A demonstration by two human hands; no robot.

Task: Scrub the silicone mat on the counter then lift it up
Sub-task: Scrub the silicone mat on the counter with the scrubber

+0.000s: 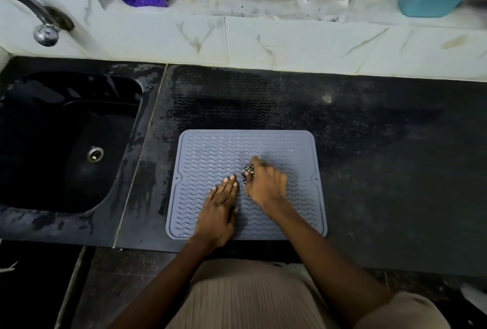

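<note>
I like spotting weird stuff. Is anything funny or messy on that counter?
Yes. Behind the silicone mat, the black counter carries a wet wavy print matching the mat's ridges, as if the mat had lain there. Water streaks also mark the counter beside the sink.

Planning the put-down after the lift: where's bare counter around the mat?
Widest bare patch: black counter right of the silicone mat, up to the tiled wall. A second patch behind the mat, wet with a wavy imprint. A narrow strip runs between the mat and sink. The mat itself is crowded: left hand flat on it, right hand gripping a scrubber.
</note>
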